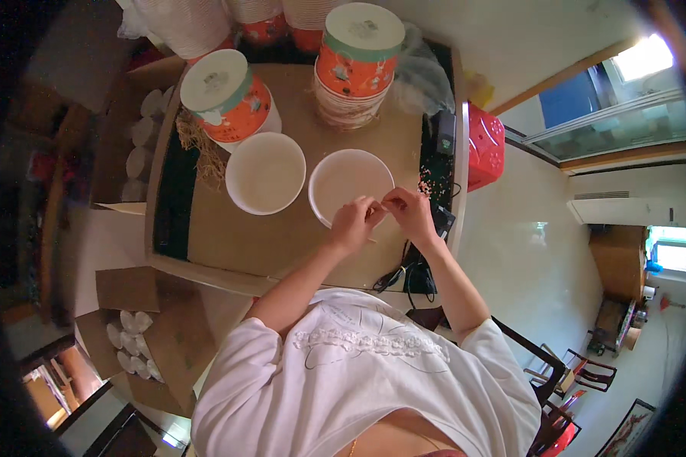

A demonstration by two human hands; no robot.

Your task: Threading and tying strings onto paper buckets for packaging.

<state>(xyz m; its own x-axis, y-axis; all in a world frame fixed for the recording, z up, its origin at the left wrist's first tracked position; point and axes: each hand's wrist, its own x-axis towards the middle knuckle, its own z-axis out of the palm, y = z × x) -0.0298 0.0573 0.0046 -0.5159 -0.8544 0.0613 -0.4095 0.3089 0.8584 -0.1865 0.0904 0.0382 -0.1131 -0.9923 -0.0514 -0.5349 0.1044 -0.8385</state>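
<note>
My left hand (354, 223) and my right hand (409, 213) meet at the near right rim of a white round tub (349, 180), fingertips pinched close together. Whatever lies between the fingers is too small to make out; a thin pale tip shows just below my left hand. To the left stands a second white tub (266, 174), its open mouth facing up. Behind it leans an orange paper bucket (245, 114) with a green band and white base, upside down. Farther back, a taller stack of orange and white buckets (356, 65) stands upside down.
Tan stringy strands (200, 148) lie at the table's left edge. Small reddish bits (424, 186), a black device (443, 131) and black cables (408, 270) are on the right. A clear plastic bag (423, 76) sits behind. Cardboard boxes (183, 343) stand left; a red container (485, 147), right.
</note>
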